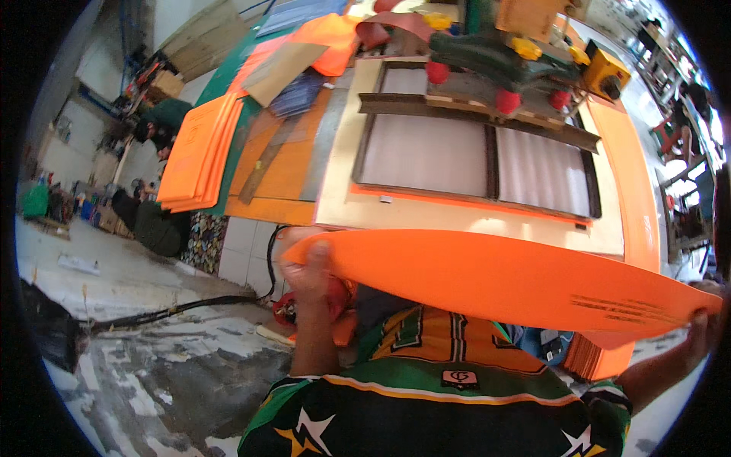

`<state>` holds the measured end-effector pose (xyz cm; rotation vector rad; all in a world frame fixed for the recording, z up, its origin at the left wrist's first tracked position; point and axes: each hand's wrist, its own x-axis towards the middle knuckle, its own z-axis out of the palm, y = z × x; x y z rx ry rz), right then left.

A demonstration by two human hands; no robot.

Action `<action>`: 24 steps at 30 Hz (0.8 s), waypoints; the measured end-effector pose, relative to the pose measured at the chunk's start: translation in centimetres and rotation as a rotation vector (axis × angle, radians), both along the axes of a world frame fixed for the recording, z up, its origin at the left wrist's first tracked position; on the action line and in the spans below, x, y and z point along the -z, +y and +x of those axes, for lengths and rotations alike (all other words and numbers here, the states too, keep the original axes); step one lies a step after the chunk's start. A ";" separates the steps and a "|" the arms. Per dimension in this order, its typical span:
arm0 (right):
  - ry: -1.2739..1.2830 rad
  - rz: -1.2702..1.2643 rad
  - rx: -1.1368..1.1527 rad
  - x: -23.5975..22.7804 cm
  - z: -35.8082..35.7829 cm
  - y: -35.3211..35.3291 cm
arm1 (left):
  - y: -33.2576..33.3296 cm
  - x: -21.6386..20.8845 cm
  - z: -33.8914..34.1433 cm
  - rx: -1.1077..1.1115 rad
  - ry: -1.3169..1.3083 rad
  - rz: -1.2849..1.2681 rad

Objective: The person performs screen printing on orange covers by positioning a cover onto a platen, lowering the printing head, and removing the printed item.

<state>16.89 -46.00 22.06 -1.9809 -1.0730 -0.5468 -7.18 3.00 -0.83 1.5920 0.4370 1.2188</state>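
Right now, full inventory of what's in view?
Held sheet: 1, orange, centre
Sheet stack: 1, orange, upper left
Second stack: 1, orange, lower right
Cream board: 1, cream, beyond held sheet
Frame: 1, dark brown, on cream board
Machine: 1, dark green, upper right
Red knobs: 3, red, low on machine
Bar: 1, dark brown, across frame
Yellow box: 1, yellow, right of machine
Tan sheet: 1, tan, upper left
Cable: 1, black, left
People: at least 2, dark clothing, left and right
Small background items: blurred, not countable
Left hand: 1, bare, held sheet's left end
Right hand: 1, bare, its right end
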 end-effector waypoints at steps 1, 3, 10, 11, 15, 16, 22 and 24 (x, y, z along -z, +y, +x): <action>0.161 -0.072 -0.115 0.1 0.5 -0.5 | 0.5 0.1 -0.5 -0.023 -0.039 -0.026; 0.004 -0.332 -0.171 0.4 0.7 -0.2 | 1.6 -0.3 -0.9 -0.067 -0.058 0.021; 0.325 -0.066 -0.531 5.1 1.4 3.0 | 3.1 -3.6 -1.9 -0.063 -0.210 0.217; 0.320 -0.098 -0.430 5.3 1.3 2.4 | 3.2 -4.1 -2.4 -0.049 -0.210 0.210; 0.244 -0.282 -0.112 5.9 1.0 0.7 | 4.1 -4.7 -4.2 0.053 -0.191 0.217; 0.353 -0.274 -0.077 6.1 0.9 1.2 | 4.3 -4.5 -4.1 0.049 -0.150 0.212; 0.845 -0.069 0.006 12.2 4.1 4.5 | 3.2 -2.4 -0.9 0.047 0.186 -0.026; 0.924 -0.044 0.052 13.5 4.3 5.4 | 3.1 -2.2 -0.8 0.068 0.356 -0.049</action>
